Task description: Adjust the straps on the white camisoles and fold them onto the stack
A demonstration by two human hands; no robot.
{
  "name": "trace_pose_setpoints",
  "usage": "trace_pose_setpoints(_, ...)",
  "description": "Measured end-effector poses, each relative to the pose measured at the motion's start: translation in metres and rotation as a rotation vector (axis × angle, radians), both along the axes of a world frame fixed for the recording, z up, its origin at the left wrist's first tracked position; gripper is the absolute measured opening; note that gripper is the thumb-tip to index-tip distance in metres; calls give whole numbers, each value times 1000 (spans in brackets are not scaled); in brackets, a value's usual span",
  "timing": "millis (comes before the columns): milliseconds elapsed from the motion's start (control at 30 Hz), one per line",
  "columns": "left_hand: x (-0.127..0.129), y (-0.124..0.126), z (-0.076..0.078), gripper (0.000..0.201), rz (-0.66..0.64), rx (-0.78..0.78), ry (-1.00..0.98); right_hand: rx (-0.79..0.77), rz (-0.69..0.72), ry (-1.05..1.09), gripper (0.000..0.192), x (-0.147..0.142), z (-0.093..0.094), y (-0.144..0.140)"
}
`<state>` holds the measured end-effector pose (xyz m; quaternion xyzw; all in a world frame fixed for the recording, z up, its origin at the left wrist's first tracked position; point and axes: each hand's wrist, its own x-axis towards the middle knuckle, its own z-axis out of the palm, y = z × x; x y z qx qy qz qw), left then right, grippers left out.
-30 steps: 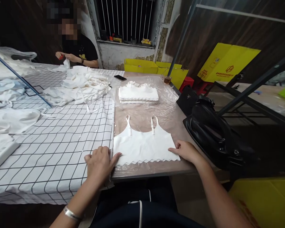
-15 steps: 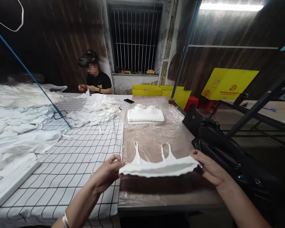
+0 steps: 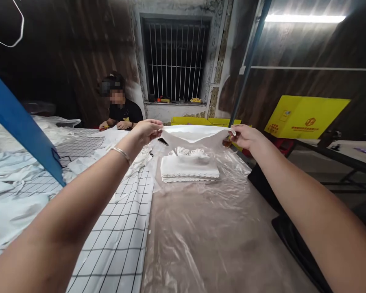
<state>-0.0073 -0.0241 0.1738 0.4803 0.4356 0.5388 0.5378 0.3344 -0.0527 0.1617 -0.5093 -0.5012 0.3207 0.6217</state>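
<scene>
A white bralette (image 3: 197, 130) is stretched out in the air between my two hands. My left hand (image 3: 147, 131) pinches its left end, and my right hand (image 3: 244, 136) has the right end between thumb and fingers. Below and just in front of it, a neat stack of white bralettes (image 3: 189, 170) lies on the plastic-covered table (image 3: 183, 236). The garment's straps cannot be made out clearly; they seem to hang down behind it.
Loose white garments (image 3: 15, 162) cover the checked cloth (image 3: 112, 228) at left, crossed by a blue bar (image 3: 24, 122). A co-worker (image 3: 125, 110) sits beyond. A phone (image 3: 163, 141) and a cup (image 3: 226, 143) are partly hidden. A black bag (image 3: 264, 187) is at right.
Both hands have risen and reached forward with the bralette, from near the table's front edge to above the stack. The view has shifted forward too.
</scene>
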Motion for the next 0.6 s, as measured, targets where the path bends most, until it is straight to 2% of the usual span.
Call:
trace_pose_setpoints(33,3,14,-3,21,20,-13,26,-68,-13,14,16,0,-5,12)
trace_pose_setpoints(100,8,33,-26,22,43,-66,89,-230,-18,49,15,-1,-28,26)
trace_pose_setpoints(267,10,48,-121,19,17,-272,272,-532,-27,27,19,-4,-111,28)
trace_pose_setpoints(333,6,48,-149,17,6,-318,334,-607,-37,-9,19,-2,-133,25)
trace_pose_setpoints(433,0,48,-166,16,6,-312,419,-629,-54,-90,15,5,-147,24)
trace_pose_setpoints(533,-2,44,-167,15,29,-266,522,-594,-100,-201,13,6,-149,25)
trace_pose_setpoints(600,0,37,-170,20,65,-145,641,-500,-164,-355,10,1,-152,24)
